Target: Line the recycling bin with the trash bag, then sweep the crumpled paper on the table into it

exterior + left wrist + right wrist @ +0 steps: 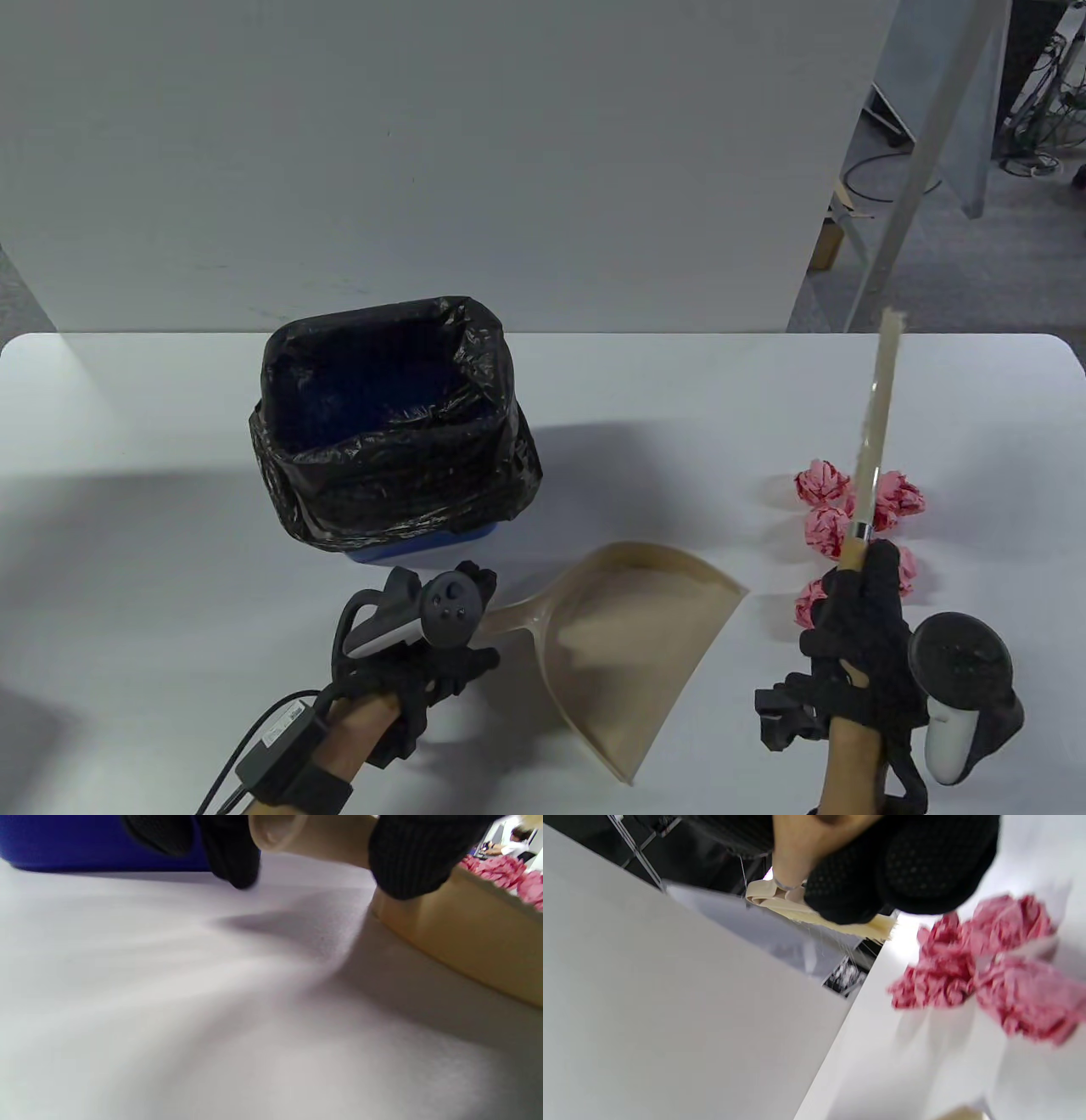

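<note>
Bin (399, 543) is lined; sweeping begins. Left hand (416, 654) grips the dustpan (628, 645) handle, right hand (857, 628) grasps the brush (874, 433). Next: brush paper (848, 509) toward 8 o'clock into the pan.

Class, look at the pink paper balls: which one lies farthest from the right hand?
The top-left ball, at the far end of the cluster; the others lie closer to the right hand, which grips the brush.
</note>
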Demonstrator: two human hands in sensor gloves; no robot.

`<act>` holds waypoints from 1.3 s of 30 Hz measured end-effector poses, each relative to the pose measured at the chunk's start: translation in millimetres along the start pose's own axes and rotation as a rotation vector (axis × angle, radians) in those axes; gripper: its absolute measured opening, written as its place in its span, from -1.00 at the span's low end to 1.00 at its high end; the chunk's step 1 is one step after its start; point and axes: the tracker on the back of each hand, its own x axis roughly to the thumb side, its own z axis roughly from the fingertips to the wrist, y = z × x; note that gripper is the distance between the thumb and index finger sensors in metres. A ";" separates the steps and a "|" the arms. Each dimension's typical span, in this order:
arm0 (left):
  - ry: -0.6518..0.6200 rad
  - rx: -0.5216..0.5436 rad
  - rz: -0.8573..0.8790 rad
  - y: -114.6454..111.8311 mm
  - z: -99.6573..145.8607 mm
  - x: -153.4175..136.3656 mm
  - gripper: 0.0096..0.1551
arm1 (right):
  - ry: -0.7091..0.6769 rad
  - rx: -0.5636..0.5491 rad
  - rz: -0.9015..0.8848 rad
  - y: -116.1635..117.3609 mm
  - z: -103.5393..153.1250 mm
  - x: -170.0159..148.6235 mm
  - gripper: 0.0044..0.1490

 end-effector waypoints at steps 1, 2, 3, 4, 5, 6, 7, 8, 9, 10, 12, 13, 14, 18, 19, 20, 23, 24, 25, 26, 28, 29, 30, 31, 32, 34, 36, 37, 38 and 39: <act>0.003 0.005 -0.019 0.0 -0.1 1.9 0.13 | 0.008 -0.019 0.015 -1.3 0.1 -0.6 -0.22; 0.007 0.015 -0.046 0.2 0.2 4.7 0.14 | 0.023 -0.040 0.035 -2.6 0.1 -1.7 -0.22; 0.009 0.024 -0.069 0.0 -0.2 7.5 0.14 | 0.042 -0.051 0.055 -3.2 -0.1 -3.1 -0.22; 0.008 0.021 -0.074 -0.3 -0.8 8.9 0.10 | 0.053 -0.056 0.067 -3.3 -0.4 -3.8 -0.22; 0.001 0.012 -0.059 -1.8 -1.4 11.1 0.02 | 0.069 -0.056 0.089 -3.1 -0.8 -5.0 -0.22; -0.020 0.002 -0.024 -2.7 -1.4 12.9 -0.02 | 0.081 -0.054 0.105 -2.6 -1.0 -5.8 -0.22; -0.057 0.015 0.036 -3.2 -1.8 14.6 -0.06 | 0.088 -0.051 0.114 -1.7 -1.1 -6.2 -0.23; -0.074 0.032 0.081 -2.7 -1.9 16.6 -0.10 | 0.092 -0.046 0.118 -0.4 -1.6 -6.4 -0.23; -0.077 0.056 0.116 -0.9 -0.7 20.2 -0.13 | 0.089 -0.037 0.131 1.4 -1.8 -7.1 -0.23; -0.077 0.079 0.116 0.7 0.0 23.7 -0.15 | 0.086 -0.026 0.158 2.5 -2.6 -7.0 -0.22; -0.066 0.116 0.090 2.1 -0.4 31.4 -0.17 | 0.090 -0.004 0.199 1.2 -4.2 -7.5 -0.23; -0.061 0.128 0.089 1.6 -1.5 34.6 -0.17 | 0.094 -0.001 0.202 0.1 -4.7 -8.1 -0.23; -0.049 0.141 0.102 1.0 -2.6 37.8 -0.18 | 0.104 0.000 0.213 -1.8 -5.0 -9.1 -0.23; -0.006 0.150 0.166 -1.4 -5.2 57.3 -0.19 | 0.152 -0.029 0.302 -6.1 -2.2 -14.9 -0.23; 0.003 0.163 0.152 -1.6 -4.8 62.8 -0.19 | 0.165 -0.027 0.319 -6.0 -1.6 -15.7 -0.22; 0.016 0.179 0.124 -1.9 -3.9 70.9 -0.19 | 0.179 -0.019 0.338 -5.6 -1.0 -16.4 -0.22; 0.049 0.216 0.082 -4.2 -2.4 96.3 -0.18 | 0.232 0.036 0.378 -2.7 0.3 -19.7 -0.22; 0.061 0.213 0.085 -4.9 -2.5 103.5 -0.18 | 0.247 0.061 0.390 -1.8 1.2 -20.3 -0.21; 0.067 0.214 0.099 -6.2 -3.1 113.3 -0.17 | 0.262 0.090 0.408 -0.8 2.7 -20.9 -0.21; 0.077 0.212 0.096 -7.0 -3.4 120.8 -0.17 | 0.269 0.110 0.419 -0.1 3.7 -21.2 -0.21; 0.091 0.209 0.021 -7.5 -3.2 142.2 -0.15 | 0.273 0.159 0.438 1.7 6.5 -19.9 -0.20; 0.098 0.209 -0.006 -7.3 -3.6 148.7 -0.14 | 0.269 0.169 0.449 2.4 7.5 -18.6 -0.20; 0.120 0.193 -0.040 -6.7 -4.6 157.7 -0.13 | 0.260 0.181 0.468 3.4 9.1 -16.2 -0.20; 0.152 0.171 -0.079 -6.0 -6.8 166.4 -0.11 | 0.251 0.193 0.483 5.1 11.2 -13.2 -0.21; 0.180 0.147 -0.099 -5.1 -9.9 173.4 -0.10 | 0.243 0.208 0.492 7.3 13.4 -10.7 -0.21; 0.207 0.131 -0.102 -4.8 -17.0 181.4 -0.09 | 0.229 0.239 0.504 11.0 17.2 -7.5 -0.21; 0.224 0.129 -0.103 -4.6 -23.9 185.8 -0.08 | 0.211 0.273 0.510 15.0 21.1 -5.2 -0.21; 0.232 0.128 -0.099 -4.7 -27.4 188.0 -0.08 | 0.203 0.286 0.513 16.2 22.4 -3.6 -0.21; 0.241 0.126 -0.102 -4.3 -30.4 190.0 -0.08 | 0.197 0.295 0.514 17.0 23.4 -2.4 -0.21; 0.248 0.127 -0.099 -3.6 -32.9 192.0 -0.08 | 0.191 0.303 0.510 17.7 24.3 -1.2 -0.21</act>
